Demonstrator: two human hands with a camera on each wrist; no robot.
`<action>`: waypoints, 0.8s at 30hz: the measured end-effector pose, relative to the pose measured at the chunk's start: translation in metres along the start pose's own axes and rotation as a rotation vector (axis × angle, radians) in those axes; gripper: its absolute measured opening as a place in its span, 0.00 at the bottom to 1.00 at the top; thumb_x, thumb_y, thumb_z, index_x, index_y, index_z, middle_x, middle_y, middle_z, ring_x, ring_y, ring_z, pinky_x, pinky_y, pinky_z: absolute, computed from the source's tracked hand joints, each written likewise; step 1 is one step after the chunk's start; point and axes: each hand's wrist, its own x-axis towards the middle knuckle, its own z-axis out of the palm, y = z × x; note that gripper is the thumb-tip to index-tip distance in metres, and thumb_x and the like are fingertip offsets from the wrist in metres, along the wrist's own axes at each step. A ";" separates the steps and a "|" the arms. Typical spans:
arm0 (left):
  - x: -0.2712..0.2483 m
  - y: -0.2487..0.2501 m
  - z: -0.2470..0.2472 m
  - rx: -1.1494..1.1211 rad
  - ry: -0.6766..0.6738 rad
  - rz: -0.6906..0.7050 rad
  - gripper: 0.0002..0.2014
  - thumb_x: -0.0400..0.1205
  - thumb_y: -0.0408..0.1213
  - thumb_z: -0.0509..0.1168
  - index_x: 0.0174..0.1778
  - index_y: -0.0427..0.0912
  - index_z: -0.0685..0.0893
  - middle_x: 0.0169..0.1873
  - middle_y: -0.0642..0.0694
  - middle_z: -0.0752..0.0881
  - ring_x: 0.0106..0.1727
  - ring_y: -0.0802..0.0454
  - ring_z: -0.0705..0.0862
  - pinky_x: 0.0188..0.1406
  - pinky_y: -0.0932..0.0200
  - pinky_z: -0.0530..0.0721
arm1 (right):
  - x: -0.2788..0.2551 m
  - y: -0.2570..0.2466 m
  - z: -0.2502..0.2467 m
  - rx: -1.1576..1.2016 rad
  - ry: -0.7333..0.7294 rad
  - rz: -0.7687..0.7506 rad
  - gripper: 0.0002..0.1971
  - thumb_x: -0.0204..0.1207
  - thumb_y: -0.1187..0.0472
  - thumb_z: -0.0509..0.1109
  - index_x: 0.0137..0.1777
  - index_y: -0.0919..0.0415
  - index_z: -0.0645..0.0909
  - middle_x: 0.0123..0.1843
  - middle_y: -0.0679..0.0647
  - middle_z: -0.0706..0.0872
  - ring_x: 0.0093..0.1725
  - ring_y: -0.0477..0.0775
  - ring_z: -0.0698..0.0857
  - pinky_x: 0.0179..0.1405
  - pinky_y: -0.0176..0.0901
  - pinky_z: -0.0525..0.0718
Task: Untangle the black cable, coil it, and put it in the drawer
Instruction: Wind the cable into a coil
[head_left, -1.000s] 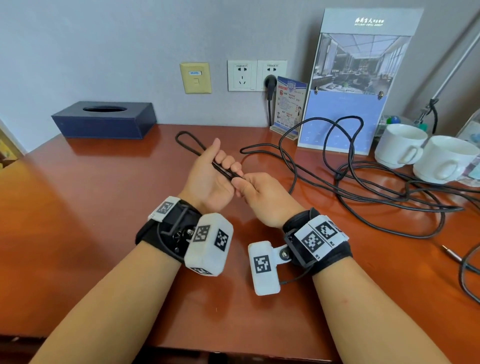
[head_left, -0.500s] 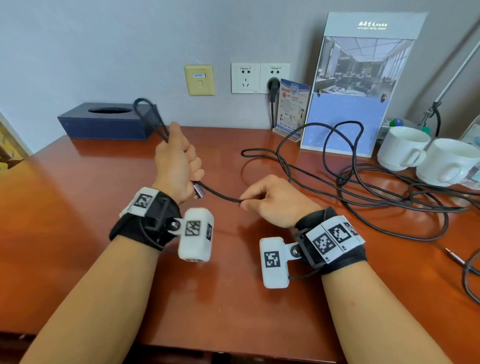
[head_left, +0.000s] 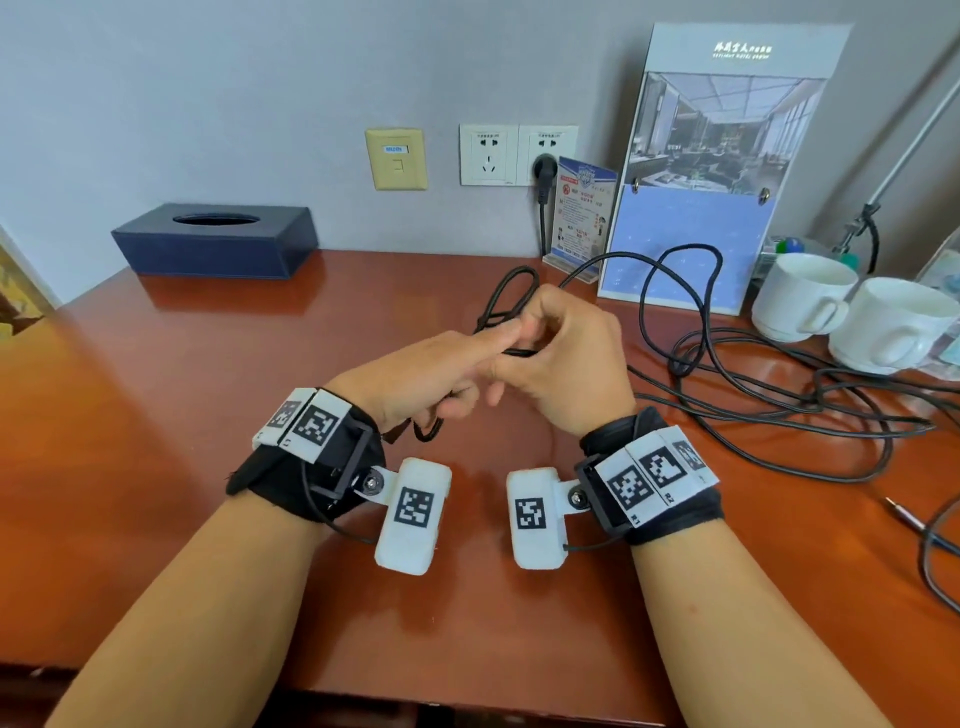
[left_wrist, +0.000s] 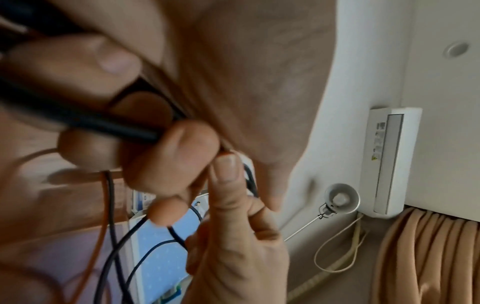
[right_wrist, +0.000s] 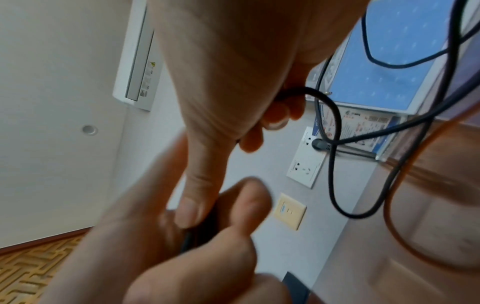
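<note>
The long black cable (head_left: 779, 410) lies in a loose tangle over the right half of the red-brown desk (head_left: 156, 441). My left hand (head_left: 467, 358) grips a small bundle of its loops; one loop end sticks up past the fingers (head_left: 511, 296) and another hangs below the palm (head_left: 431, 431). My right hand (head_left: 550, 338) meets the left above the desk middle and pinches the cable against that bundle. In the left wrist view the curled fingers (left_wrist: 182, 139) hold the black strands (left_wrist: 103, 123). In the right wrist view the cable (right_wrist: 335, 164) trails from my right hand. No drawer is in view.
A dark blue tissue box (head_left: 213, 239) stands at the back left. Two white cups (head_left: 800, 296) (head_left: 893, 327), a tall display board (head_left: 701, 182) and a small card (head_left: 582, 213) line the back right. A black plug (head_left: 544, 171) sits in the wall socket. A metal jack end (head_left: 904, 514) lies at the right.
Half a second ago my left hand was raised to the left with the loops and the right held the cable apart from it. The hands have now come together over the desk middle.
</note>
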 end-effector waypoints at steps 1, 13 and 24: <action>-0.001 -0.001 -0.003 0.003 0.004 0.034 0.32 0.84 0.68 0.52 0.34 0.41 0.78 0.18 0.50 0.65 0.22 0.52 0.60 0.26 0.64 0.64 | 0.001 0.002 -0.003 -0.043 0.019 0.007 0.23 0.59 0.47 0.84 0.31 0.54 0.71 0.21 0.42 0.77 0.23 0.43 0.74 0.26 0.44 0.77; 0.004 -0.020 -0.022 0.400 0.187 -0.243 0.22 0.88 0.54 0.58 0.32 0.44 0.78 0.23 0.50 0.78 0.24 0.51 0.75 0.34 0.54 0.74 | 0.008 0.004 -0.015 -0.026 -0.076 0.128 0.17 0.74 0.39 0.69 0.59 0.44 0.79 0.30 0.45 0.73 0.32 0.44 0.75 0.38 0.44 0.75; 0.002 -0.011 -0.007 0.502 0.086 -0.139 0.26 0.87 0.61 0.53 0.39 0.45 0.84 0.28 0.46 0.85 0.25 0.54 0.88 0.36 0.55 0.78 | 0.011 0.010 -0.011 -0.095 -0.114 0.020 0.25 0.79 0.39 0.66 0.24 0.49 0.69 0.22 0.45 0.67 0.27 0.52 0.69 0.30 0.52 0.75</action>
